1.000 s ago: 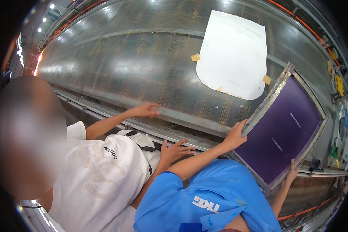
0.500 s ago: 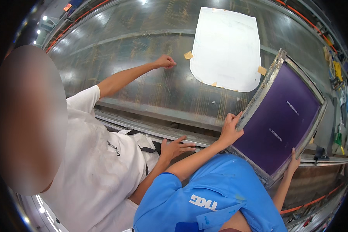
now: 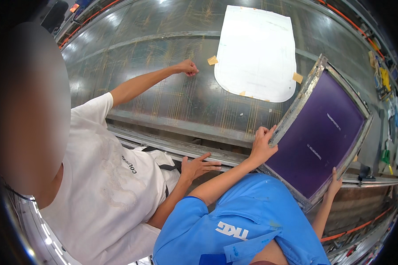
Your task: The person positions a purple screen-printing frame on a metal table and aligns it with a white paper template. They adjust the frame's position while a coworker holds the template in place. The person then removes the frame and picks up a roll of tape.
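A screen printing frame [image 3: 318,141], with purple mesh and a worn metal border, is held tilted in front of me at the right. My left hand [image 3: 264,145] is closed round its left edge, fingers over the border. At the lower right edge my right hand [image 3: 334,184] grips the frame, its fingers partly hidden behind it. Left of the frame, a white panel [image 3: 255,53] with a rounded near end lies flat on the long metal table [image 3: 150,57]. Small pieces of tan tape [image 3: 297,77] stick at the panel's edges.
A co-worker in a white shirt [image 3: 115,172] stands close on my left, one fist [image 3: 189,67] over the table and the other hand [image 3: 200,166] by the table's near rail. Tools, including a green-handled one [image 3: 385,155], lie at the far right.
The co-worker's head and upper body have shifted slightly. The table and panel sit a little higher and more to the left in view. My grip on the screen frame is the same.
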Demonstrator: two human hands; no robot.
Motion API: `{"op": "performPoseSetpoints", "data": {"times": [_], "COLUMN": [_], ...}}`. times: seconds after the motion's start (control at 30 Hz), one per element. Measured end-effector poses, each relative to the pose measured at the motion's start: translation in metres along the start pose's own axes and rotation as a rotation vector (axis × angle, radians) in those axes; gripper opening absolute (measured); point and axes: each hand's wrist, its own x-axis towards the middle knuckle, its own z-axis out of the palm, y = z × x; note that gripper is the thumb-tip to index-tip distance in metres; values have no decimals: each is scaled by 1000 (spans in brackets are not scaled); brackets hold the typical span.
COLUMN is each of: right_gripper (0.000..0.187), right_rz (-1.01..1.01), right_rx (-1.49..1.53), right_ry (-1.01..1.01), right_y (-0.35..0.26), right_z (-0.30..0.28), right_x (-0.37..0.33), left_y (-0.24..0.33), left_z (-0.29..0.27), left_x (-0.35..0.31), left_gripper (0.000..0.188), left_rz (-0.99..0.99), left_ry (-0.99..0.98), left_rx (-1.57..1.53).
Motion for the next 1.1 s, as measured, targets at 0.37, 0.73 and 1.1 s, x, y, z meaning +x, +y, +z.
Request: {"op": "performPoseSetpoints", "data": {"times": [0.37,0.73,1.1], "right_gripper": [70,64,73], "right_rz": [34,44,-395], "right_rx": [-81,62,-42], "right_ry": [44,23,-223], "right_y": [12,21,-55], "right_z": [-7,-7,109], "right_x": [12,6,62], "left_y": [6,-4,-33], "left_z": [3,18,-42], "left_x": [17,39,69], "left_gripper": [74,78,73], "left_rz": [-51,-162,-27], "left_ry": [-54,-246,174], "left_rx": [11,-6,-4]}}
